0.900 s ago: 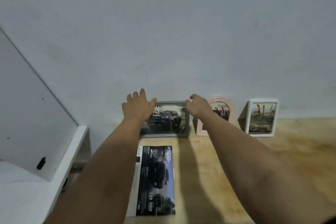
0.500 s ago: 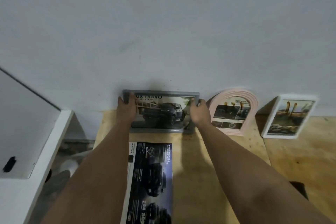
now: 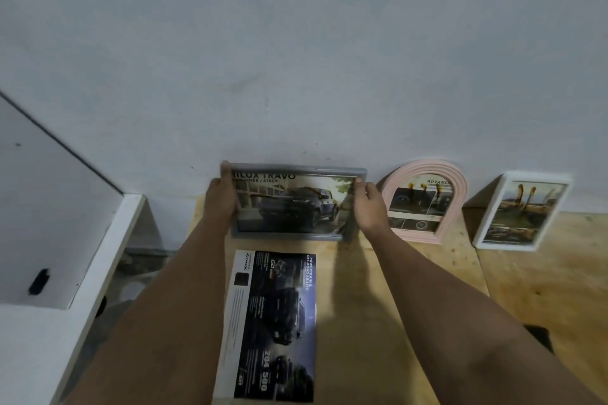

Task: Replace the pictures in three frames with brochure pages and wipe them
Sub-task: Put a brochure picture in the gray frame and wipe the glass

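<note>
Head view: both forearms reach forward over a plywood counter [image 3: 378,322] toward a grey wall [image 3: 296,59]. A grey picture frame [image 3: 296,204] in landscape format stands at the back of the counter, leaning against the wall, and holds a brochure page showing a dark pickup truck under the heading "HILUX TRAVO". The left hand [image 3: 220,197] has its grip closed on the frame's left edge, fingertips showing over the upper left corner. The right hand [image 3: 368,207] has its grip closed on the frame's right edge, thumb on the front near the upper right corner and fingers behind.

Just right of the grey frame stands a pink arched frame [image 3: 424,204], also leaning on the wall, with a page in it that reads "ADVANCE" at the top; the right hand overlaps its left side. Further right, apart from the pink one, a white rectangular frame [image 3: 523,210] leans on the wall with a picture whose subject is too blurred to tell.

Flat on the counter in front of the grey frame, between the two forearms, lies a car brochure [image 3: 273,325], turned sideways, dark with trucks and the words "POWERTRAIN & OFF-ROAD ABILITY". To the left of the counter stands white furniture [image 3: 39,355] with a raised white panel bearing a small black mark.
</note>
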